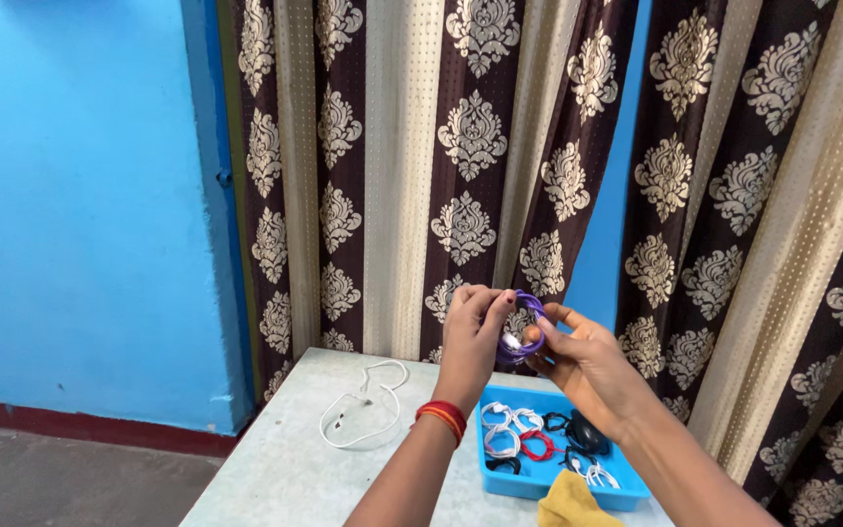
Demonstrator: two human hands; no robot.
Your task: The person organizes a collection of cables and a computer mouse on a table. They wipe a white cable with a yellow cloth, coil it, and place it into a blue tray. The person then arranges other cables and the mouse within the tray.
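Both of my hands are raised above the table and hold a purple coiled cable (522, 330) between them. My left hand (471, 337) pinches the coil's left side with its fingertips; red bangles sit on that wrist. My right hand (587, 366) grips the coil's right side, thumb on top. A small white piece shows inside the coil. Below my hands stands a blue tray (626, 493) with several coiled cables in white, red and black.
A loose white earphone cable (363, 415) lies on the pale table (285, 468) to the left. A yellow cloth (573, 503) sits at the tray's front edge. Patterned brown and cream curtains hang behind; a blue wall is at the left.
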